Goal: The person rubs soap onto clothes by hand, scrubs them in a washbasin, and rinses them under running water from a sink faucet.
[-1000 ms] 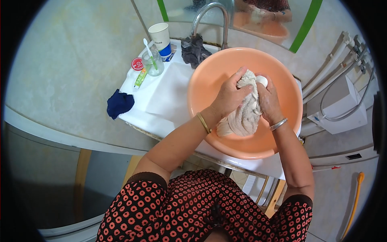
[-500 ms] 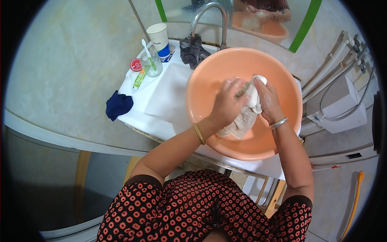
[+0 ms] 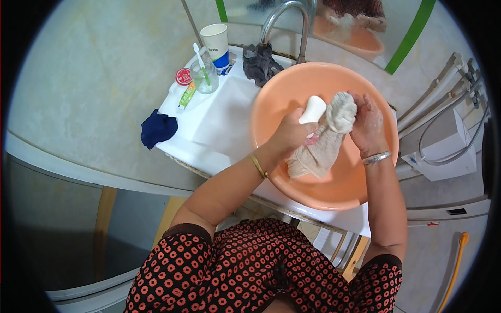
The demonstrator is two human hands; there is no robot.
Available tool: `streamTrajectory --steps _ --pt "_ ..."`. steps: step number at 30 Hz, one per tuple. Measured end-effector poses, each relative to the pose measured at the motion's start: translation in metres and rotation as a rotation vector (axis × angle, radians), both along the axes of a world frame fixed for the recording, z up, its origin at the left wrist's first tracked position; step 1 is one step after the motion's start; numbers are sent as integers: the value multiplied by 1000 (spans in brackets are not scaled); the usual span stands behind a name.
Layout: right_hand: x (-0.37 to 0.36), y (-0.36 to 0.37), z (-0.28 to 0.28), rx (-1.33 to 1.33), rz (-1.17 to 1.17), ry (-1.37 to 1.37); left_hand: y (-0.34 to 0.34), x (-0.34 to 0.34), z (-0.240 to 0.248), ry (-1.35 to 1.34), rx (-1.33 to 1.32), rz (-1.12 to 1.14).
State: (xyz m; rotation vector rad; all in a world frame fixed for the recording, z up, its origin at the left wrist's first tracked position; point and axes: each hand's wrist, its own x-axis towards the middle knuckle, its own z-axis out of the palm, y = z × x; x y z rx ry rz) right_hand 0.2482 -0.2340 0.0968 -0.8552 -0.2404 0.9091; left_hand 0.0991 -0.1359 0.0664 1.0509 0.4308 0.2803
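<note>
Over a large peach basin (image 3: 284,86), my left hand (image 3: 292,133) is closed around a white bar of soap (image 3: 314,110). A wet beige cloth (image 3: 318,154), perhaps a sock, slants up between my hands, its lower end inside the basin. Its upper end is bunched into a lump against the fingers of my right hand (image 3: 368,122), which curve along its right side; the cloth partly hides the fingertips. Soap and lump are slightly apart.
The basin sits on a white sink (image 3: 214,125) below a curved metal faucet (image 3: 284,8). Dark grey cloth (image 3: 259,63) lies by the faucet. At the left are a paper cup (image 3: 215,41), a glass jar (image 3: 203,81) with a toothbrush, a green tube (image 3: 187,95) and navy cloth (image 3: 158,129).
My left hand has drawn the soap left, off the cloth, and now grips it plainly. The bunched cloth end has come into view beside my right hand. The whole view has shifted slightly.
</note>
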Motion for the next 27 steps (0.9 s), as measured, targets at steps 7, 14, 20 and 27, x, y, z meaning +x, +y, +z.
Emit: streamTrajectory --steps 7,14,20,27 --pt "-33 3 -15 -286 -81 -1945 -7 8 2 -177 211 -185" --pt "-10 20 -31 -374 -49 -1002 -8 4 6 -117 -25 -233" --pt "-11 21 -9 -319 -13 -196 1 4 5 -214 -213 -148" --pt "-8 13 23 -87 38 54 13 14 -13 -215 -370 -126"
